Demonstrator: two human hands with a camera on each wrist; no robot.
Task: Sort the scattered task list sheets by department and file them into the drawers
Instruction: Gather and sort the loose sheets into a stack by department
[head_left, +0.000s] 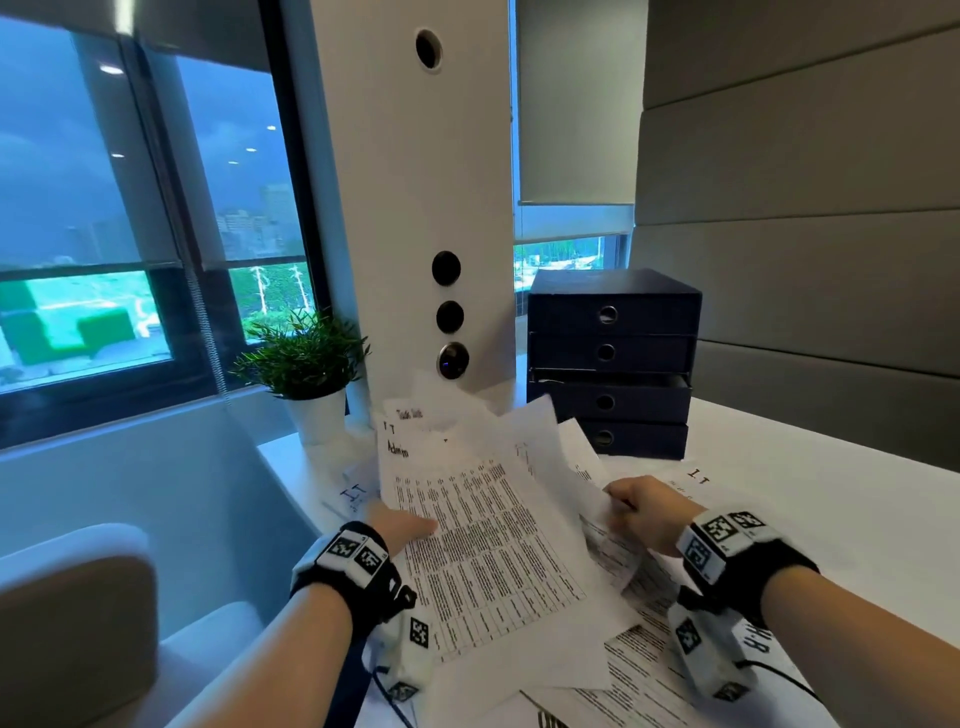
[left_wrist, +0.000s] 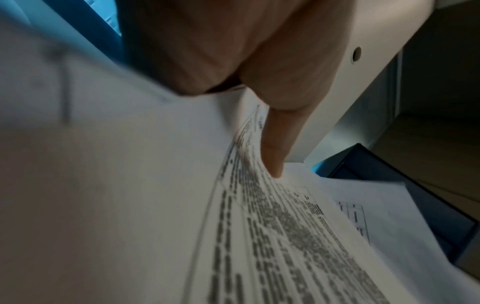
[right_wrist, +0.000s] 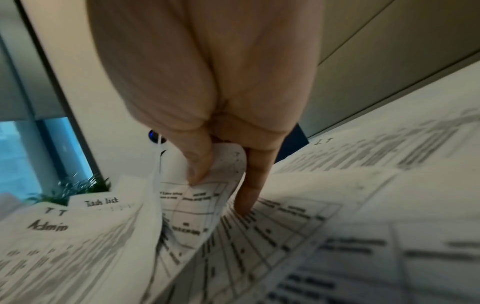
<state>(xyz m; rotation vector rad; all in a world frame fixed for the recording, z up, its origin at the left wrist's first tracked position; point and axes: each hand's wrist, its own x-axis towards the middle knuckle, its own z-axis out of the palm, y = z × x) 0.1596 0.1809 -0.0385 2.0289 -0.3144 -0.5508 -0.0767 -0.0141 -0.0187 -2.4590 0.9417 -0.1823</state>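
Note:
A fanned bundle of printed task list sheets is lifted off the white table (head_left: 841, 525); its top sheet (head_left: 483, 525) is headed "Admin" (right_wrist: 48, 226). My left hand (head_left: 410, 527) grips the bundle's left edge, thumb (left_wrist: 275, 144) on top, the other fingers hidden underneath. My right hand (head_left: 631, 504) pinches the curled corner of a sheet (right_wrist: 205, 207) between thumb (right_wrist: 197, 164) and forefinger (right_wrist: 249, 185). More sheets lie loose on the table, one headed "IT" (head_left: 698, 475). The dark blue drawer unit (head_left: 610, 358) stands behind, its third drawer (head_left: 608, 402) slightly out.
A potted plant (head_left: 306, 358) stands at the table's far left corner beside a white column (head_left: 415, 208). Another "IT" sheet (head_left: 356, 493) lies by the left edge. A padded chair (head_left: 78, 623) is at lower left. Bare tabletop shows to the right of the drawers.

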